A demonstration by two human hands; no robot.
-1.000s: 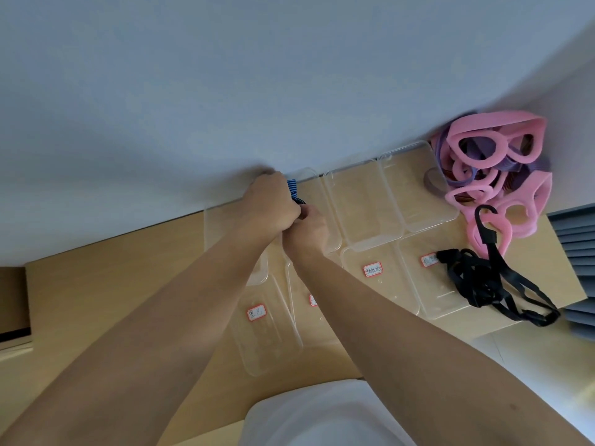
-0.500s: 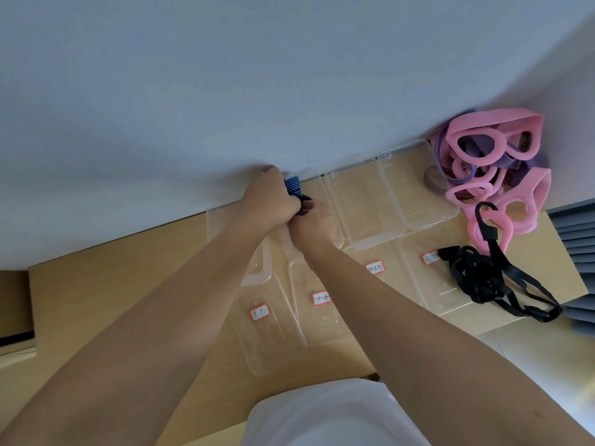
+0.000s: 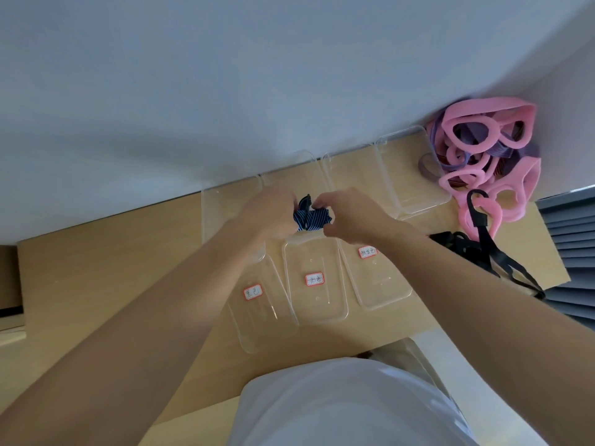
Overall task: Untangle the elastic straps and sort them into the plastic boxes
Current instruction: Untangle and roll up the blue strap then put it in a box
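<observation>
Gripped a bunched blue-and-black striped elastic strap (image 3: 310, 218) in left hand (image 3: 270, 214) and right hand (image 3: 351, 217), fingers curled round it, above the clear labelled plastic boxes (image 3: 317, 305). Seemingly mid-bundling; called next for lowering into the matching box.

Clear, glossy plastic boxes (image 3: 322, 304) on a matt, pale wood-look counter (image 3: 96, 262). The striped blue strap (image 3: 310, 218) looks like ribbed woven elastic; pink straps (image 3: 502, 105) appear soft and fuzzy, black straps (image 3: 482, 223) flat matt webbing. Labels (image 3: 314, 279) look like paper.
</observation>
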